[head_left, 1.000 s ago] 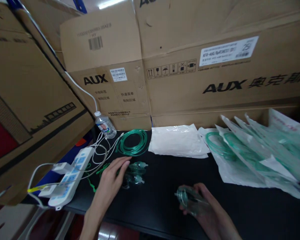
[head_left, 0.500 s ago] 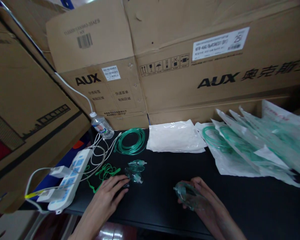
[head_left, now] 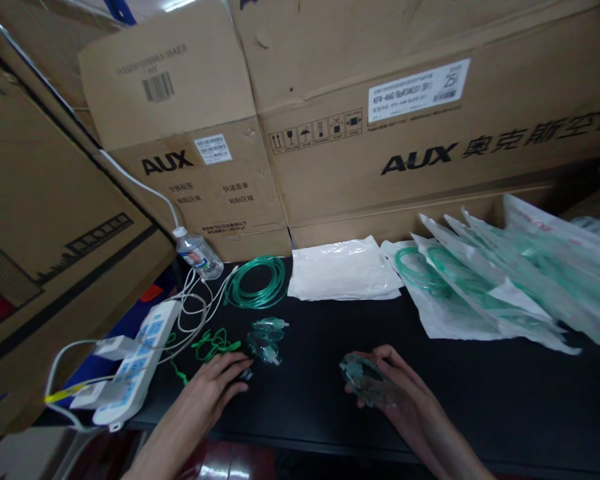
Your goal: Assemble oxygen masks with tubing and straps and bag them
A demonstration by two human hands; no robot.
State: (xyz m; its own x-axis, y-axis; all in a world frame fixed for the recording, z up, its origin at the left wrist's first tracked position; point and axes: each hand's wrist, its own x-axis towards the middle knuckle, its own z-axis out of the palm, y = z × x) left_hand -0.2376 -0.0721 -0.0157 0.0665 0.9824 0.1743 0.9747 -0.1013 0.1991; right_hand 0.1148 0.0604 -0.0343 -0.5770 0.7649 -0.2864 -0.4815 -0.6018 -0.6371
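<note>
My right hand (head_left: 393,383) is closed around a clear, green-tinted oxygen mask (head_left: 367,381) above the black table. My left hand (head_left: 220,381) reaches low over the table on the left, its thumb and fingers apart. A small clear piece (head_left: 247,375) lies at its fingertips; whether they touch it is hard to tell. Just beyond are two clear green plastic parts (head_left: 266,348), each with a pale tip. Tangled green cord (head_left: 217,343) lies behind the left hand. Farther back rests a coil of green tubing (head_left: 256,283).
At left stand a white power strip (head_left: 140,363) with plugs and cables, and a water bottle (head_left: 200,255). White packets (head_left: 343,270) lie at the back centre. Several bags of green tubing (head_left: 480,287) lean at right. Large cardboard boxes (head_left: 330,187) wall off the back.
The view has shifted slightly. My right hand has turned the mask a little. My left hand's fingertips have come away from the two green parts, and the small clear piece shows beside them.
</note>
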